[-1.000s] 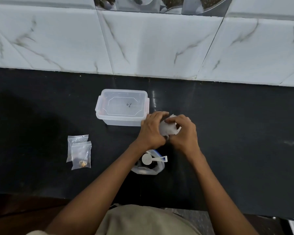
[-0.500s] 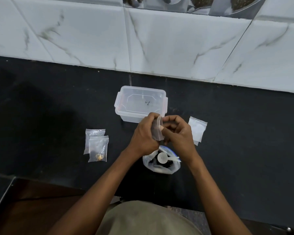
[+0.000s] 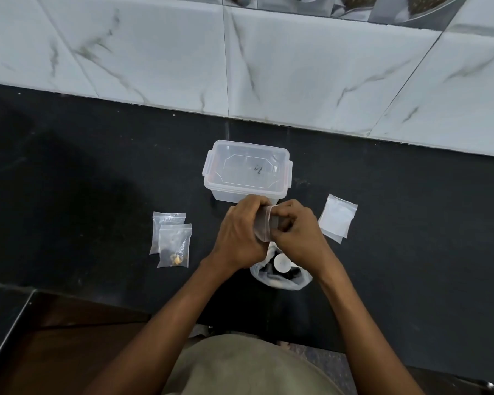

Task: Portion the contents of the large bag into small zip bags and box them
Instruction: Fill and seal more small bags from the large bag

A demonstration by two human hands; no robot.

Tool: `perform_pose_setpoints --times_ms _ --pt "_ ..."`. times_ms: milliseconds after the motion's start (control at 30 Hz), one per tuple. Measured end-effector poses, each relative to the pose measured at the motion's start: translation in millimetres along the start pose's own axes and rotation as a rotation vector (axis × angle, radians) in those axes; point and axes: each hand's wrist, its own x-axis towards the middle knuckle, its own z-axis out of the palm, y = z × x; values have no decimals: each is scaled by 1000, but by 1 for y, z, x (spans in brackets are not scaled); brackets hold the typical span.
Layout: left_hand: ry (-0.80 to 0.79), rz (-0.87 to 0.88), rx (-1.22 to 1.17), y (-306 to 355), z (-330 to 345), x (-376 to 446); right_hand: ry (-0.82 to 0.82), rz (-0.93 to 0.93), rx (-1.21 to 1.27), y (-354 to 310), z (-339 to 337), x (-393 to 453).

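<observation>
Fingers of the left hand [image 3: 240, 235] and the right hand [image 3: 295, 233] both pinch one small zip bag [image 3: 264, 225], held upright between them just above the large bag [image 3: 280, 276]. Each hand grips a side of its mouth, apparently to pull it open; whether it is open yet I cannot tell. To do this well, each thumb should likely roll one lip apart from the other, gently, so the seal parts without tearing, and the mouth should stay over the large bag so spills fall back in. A white scoop [image 3: 281, 262] rests inside the large bag, ready for filling. Beyond the hands stands the clear box [image 3: 247, 169], lid on. Two filled bags [image 3: 171, 240] lie overlapping to the left on the black table [image 3: 69, 195]; spare empty bags [image 3: 337, 216] lie to the right.
</observation>
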Motion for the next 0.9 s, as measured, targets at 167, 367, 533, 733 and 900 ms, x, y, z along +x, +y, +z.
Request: perform_pose_setpoints --times_ms 167,367,533,733,900 --pt "-21 -70 -6 0 2 -7 -81 71 -55 1 -4 -9" --pt "-3 -203 -24 -4 8 -23 75 29 89 16 -16 -34" --pt "-57 -459 61 -8 12 -41 83 149 -640 47 -28 -56" --pt "-285 -873 35 4 29 -41 11 300 -687 54 -16 -65" --pt "-343 -1003 -92 11 36 -37 115 276 -604 51 -19 -67"
